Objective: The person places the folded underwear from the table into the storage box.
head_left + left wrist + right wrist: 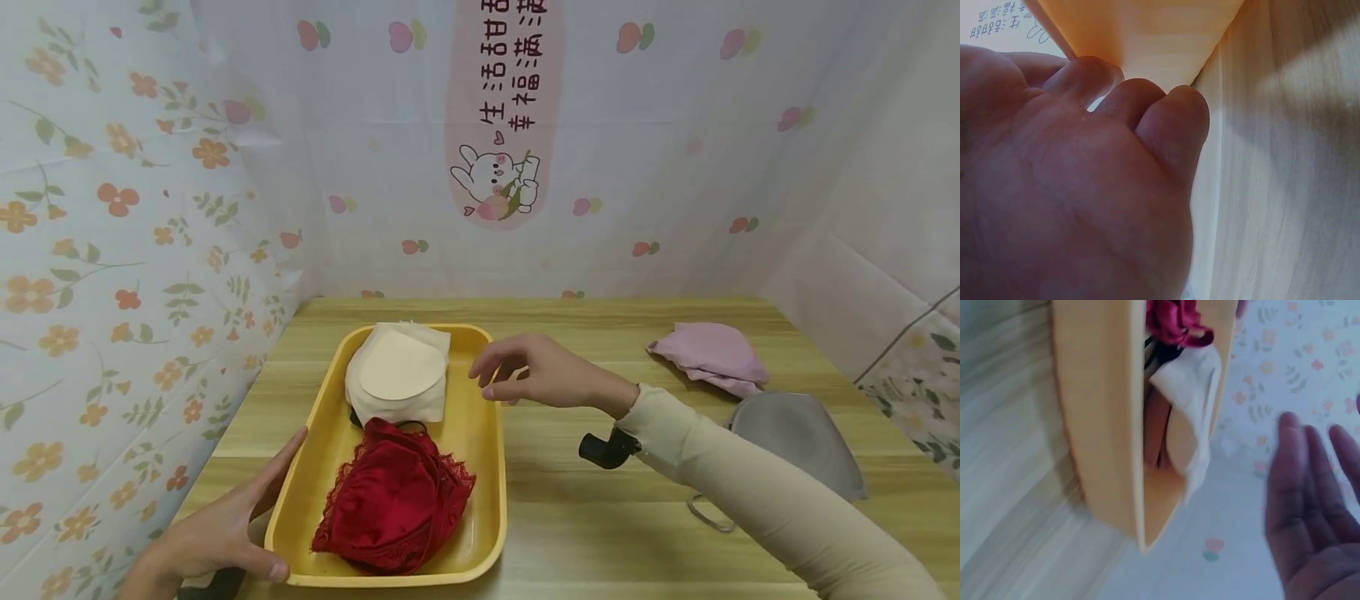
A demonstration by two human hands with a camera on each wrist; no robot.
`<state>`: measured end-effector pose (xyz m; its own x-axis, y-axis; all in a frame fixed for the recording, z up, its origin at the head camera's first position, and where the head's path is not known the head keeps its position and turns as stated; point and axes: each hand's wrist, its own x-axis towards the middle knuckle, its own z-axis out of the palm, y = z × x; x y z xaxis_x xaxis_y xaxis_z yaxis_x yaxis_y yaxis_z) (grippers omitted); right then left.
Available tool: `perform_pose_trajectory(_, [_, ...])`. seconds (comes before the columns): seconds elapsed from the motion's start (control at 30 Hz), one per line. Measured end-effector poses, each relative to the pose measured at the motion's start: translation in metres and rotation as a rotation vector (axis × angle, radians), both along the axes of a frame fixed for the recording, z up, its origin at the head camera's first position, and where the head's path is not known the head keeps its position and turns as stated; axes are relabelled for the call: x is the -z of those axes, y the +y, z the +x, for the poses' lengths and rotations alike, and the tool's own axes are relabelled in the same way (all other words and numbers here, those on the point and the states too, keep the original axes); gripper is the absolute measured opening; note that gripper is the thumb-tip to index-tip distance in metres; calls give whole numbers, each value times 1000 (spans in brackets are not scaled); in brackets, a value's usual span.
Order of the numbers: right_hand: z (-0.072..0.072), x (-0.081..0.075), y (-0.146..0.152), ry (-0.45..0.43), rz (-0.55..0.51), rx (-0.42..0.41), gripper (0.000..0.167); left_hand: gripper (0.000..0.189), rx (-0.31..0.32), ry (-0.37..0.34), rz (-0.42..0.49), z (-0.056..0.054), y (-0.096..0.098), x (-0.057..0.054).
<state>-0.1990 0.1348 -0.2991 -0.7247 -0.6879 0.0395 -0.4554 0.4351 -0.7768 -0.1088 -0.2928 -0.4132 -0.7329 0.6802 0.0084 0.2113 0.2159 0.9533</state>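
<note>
A yellow tray (498, 500) stands on the table, holding a folded red lace-edged bra (390, 500) at the front and a folded cream bra (401, 367) behind it. My left hand (217, 533) rests against the tray's left side, its thumb near the front corner. In the left wrist view, the fingers (1172, 128) touch the tray's outer wall. Loosely bent and holding nothing, my right hand (551, 371) hovers over the tray's right rim. The right wrist view shows that hand (1316, 512) beside the tray, blurred.
On the right side of the wooden table (570, 533) lie a folded mauve bra (708, 354) and a folded grey bra (802, 442) with a strap loop. My right sleeve partly covers the grey one. Patterned cloth (360, 167) hangs behind the table and along both sides.
</note>
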Motion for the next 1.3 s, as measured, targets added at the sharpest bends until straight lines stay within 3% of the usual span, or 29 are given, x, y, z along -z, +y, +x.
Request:
perform_pose_trajectory(0.3, [1,-2,49,162,-135,206,13,119,-35,16,-52,0,-2,0])
perform_pose_trajectory(0.6, [14,-3,126,282,-72,390,12,117,-34,89,-53,0,2,-3])
perform_pose_trajectory(0.87, [27,3,186,295,-107,482,14,120,-83,60,-115,-1,-2,2])
perform_pose_trajectory(1.0, [30,10,216,316,-37,501,18,121,-86,68,-120,-2,-2,3])
perform_pose_trajectory(1.3, [39,35,284,320,153,654,22,120,-67,66,-110,-1,1,-2])
